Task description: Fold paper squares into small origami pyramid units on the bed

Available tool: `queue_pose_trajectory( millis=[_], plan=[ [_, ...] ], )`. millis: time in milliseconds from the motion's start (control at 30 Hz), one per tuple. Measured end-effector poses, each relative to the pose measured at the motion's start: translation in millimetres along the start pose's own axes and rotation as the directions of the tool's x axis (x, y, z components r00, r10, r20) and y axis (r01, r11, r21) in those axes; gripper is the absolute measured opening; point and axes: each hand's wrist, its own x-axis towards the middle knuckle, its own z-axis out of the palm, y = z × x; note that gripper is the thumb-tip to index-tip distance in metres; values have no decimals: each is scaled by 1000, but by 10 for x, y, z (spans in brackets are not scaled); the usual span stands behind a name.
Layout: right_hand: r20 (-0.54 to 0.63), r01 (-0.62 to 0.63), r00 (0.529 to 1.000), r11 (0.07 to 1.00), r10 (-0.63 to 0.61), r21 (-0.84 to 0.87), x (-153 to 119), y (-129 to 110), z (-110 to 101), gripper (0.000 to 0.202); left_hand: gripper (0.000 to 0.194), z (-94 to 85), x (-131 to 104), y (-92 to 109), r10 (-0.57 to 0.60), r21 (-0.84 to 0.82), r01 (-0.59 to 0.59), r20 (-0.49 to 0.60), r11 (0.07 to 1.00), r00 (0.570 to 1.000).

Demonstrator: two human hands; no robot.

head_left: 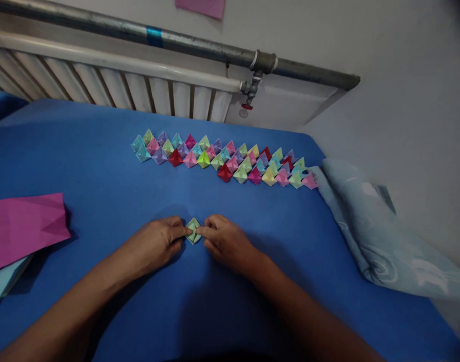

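A small pale green folded paper boat (pixel 193 236) lies on the blue surface between my two hands, its pointed ends toward and away from me. My left hand (pixel 160 240) has its index fingertip on the paper's left side, the thumb and other fingers bent close by. From the other side, my right hand (pixel 227 240) presses its index fingertip onto the middle of the paper, with its remaining fingers curled. Beyond my hands, several rows of similar folded paper boats (pixel 203 160) in pink, red, blue, green, yellow and purple stand close together.
A stack of magenta paper (pixel 26 226) with light blue sheets (pixel 7 281) under it lies at left. A folded pale blue cloth (pixel 381 241) lies along the right edge. At the back are a white radiator (pixel 132 88), a metal pipe (pixel 207 48) and a red-handled valve (pixel 247 106).
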Motion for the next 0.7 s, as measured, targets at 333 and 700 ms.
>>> queue_pose_trajectory(
  millis=[333, 700],
  plan=[
    [-35, 46, 998, 992, -50, -113, 30, -11, 68, 21, 33, -32, 22, -15, 11, -29, -10, 51, 1000, 999],
    [-444, -19, 865, 897, 236, 441, 51, 142, 137, 19, 16, -164, -15, -49, -49, -228, 30, -77, 973, 996]
  ],
)
